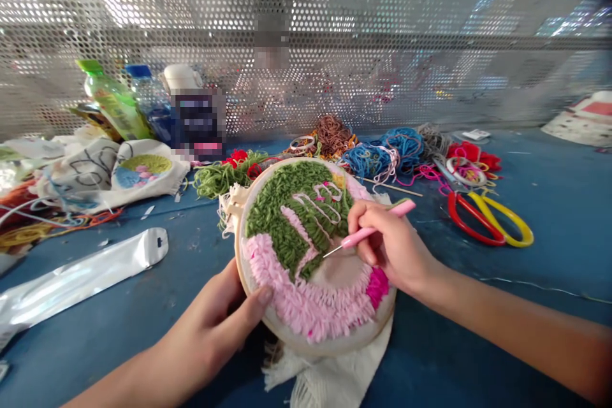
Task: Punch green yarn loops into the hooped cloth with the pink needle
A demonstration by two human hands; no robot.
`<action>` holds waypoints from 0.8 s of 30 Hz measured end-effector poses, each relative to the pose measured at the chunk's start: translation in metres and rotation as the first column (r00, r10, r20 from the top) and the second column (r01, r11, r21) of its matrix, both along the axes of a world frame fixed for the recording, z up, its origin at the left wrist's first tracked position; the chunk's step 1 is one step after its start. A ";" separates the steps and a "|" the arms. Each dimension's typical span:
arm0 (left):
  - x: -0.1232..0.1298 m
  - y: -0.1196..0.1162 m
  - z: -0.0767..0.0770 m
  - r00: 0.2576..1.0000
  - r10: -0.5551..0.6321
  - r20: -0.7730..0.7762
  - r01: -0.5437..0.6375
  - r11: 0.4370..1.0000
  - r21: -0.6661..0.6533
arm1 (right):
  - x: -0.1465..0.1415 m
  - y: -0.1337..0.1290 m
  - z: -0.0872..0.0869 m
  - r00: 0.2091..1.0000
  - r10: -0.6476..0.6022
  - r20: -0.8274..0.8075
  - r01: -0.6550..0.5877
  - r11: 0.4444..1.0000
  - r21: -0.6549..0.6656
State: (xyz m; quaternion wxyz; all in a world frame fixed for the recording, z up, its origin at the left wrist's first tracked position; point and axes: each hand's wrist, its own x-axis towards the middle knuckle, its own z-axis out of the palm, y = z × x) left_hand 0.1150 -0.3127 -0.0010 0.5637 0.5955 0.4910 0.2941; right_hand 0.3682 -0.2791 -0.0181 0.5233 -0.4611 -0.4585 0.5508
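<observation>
A round embroidery hoop (241, 268) is tilted up in front of me, its white cloth (335, 379) hanging loose below. Green yarn loops (272, 204) fill much of the upper part, pink loops (306, 312) line the lower edge, and a bare patch (342, 268) shows between them. My left hand (224, 319) grips the hoop's lower left rim, thumb on the front. In my right hand (387, 242) is a punch needle with a pink handle (366, 236). Its metal tip points left and down, at the border of green yarn and bare cloth; whether it pierces the fabric I cannot tell.
Scissors with red and yellow handles (478, 226) lie to the right. Yarn heaps (368, 156) run along the back by a perforated metal screen (306, 6). Bottles (112, 99) and another yarn piece (143, 172) are at the left, with a silvery packet (90, 274) nearer me.
</observation>
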 end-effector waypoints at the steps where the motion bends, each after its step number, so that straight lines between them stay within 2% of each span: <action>1: 0.000 0.000 0.000 1.000 -0.002 0.008 0.002 1.000 0.003 | 0.001 0.001 -0.001 0.999 -0.037 -0.026 0.037 0.999 -0.001; 3: 0.001 0.001 0.000 1.000 -0.016 0.007 0.015 1.000 0.024 | 0.001 -0.001 -0.001 0.996 -0.089 -0.016 0.089 0.995 0.038; 5: 0.001 0.001 -0.001 0.999 -0.032 -0.007 0.032 0.998 0.053 | -0.003 -0.006 0.001 0.992 -0.083 0.093 0.071 0.990 0.125; 8: 0.000 0.001 -0.003 0.999 -0.032 -0.037 0.035 0.995 0.096 | -0.011 -0.015 0.005 0.919 0.042 0.391 -0.147 0.959 0.243; 10: 0.000 0.000 -0.004 0.998 -0.026 -0.049 0.031 0.994 0.104 | -0.014 -0.018 0.007 0.857 0.110 0.504 -0.272 0.927 0.260; 12: 0.001 0.000 -0.005 0.999 -0.024 -0.047 0.028 0.995 0.093 | -0.014 -0.017 0.006 0.888 0.116 0.444 -0.241 0.941 0.236; 15: 0.002 0.002 -0.005 0.999 -0.019 -0.027 0.022 0.996 0.082 | -0.008 -0.010 0.002 0.993 -0.008 0.119 -0.014 0.984 0.177; 18: 0.003 0.003 -0.004 0.999 -0.038 -0.027 0.039 0.997 0.064 | -0.002 -0.003 -0.002 0.986 -0.106 -0.127 0.123 0.983 0.134; 21: 0.004 0.003 -0.002 0.997 -0.062 -0.044 0.064 0.997 0.044 | 0.002 0.000 -0.004 0.982 -0.113 -0.149 0.133 0.982 0.135; 24: 0.003 0.002 -0.001 0.996 -0.066 -0.053 0.068 0.997 0.038 | 0.002 -0.003 -0.004 0.991 -0.123 -0.049 0.129 0.976 0.173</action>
